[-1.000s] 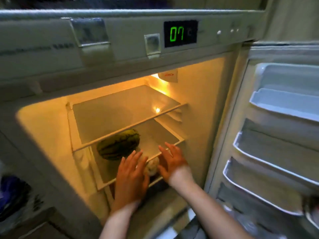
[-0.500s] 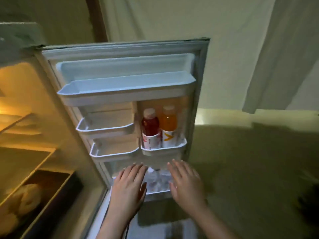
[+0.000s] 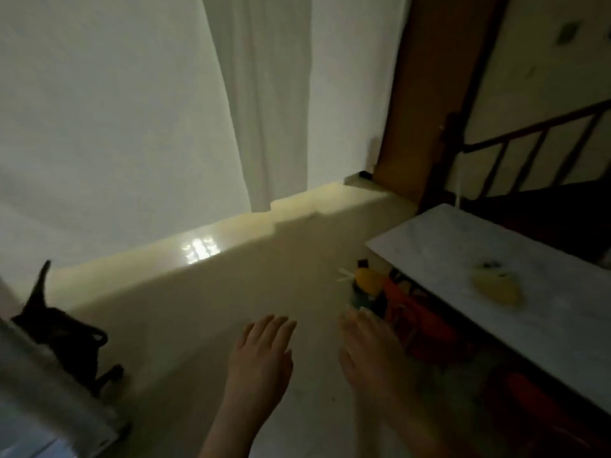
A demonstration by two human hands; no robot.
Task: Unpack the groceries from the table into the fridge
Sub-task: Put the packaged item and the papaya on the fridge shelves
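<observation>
From the head camera we see our left hand (image 3: 259, 353) and right hand (image 3: 370, 352) held out side by side over the pale floor (image 3: 198, 309), palms down, fingers spread, each grip released and holding nothing. To the right stands the marble tabletop (image 3: 463, 259), with one yellowish grocery item (image 3: 497, 287) lying on it, too blurred for us to identify. Beneath the tabletop's near edge sit colourful things (image 3: 406, 305), orange and yellow. A white curtain (image 3: 264, 100) hangs ahead. A dark shape (image 3: 59, 328) lies on the floor at the left.
</observation>
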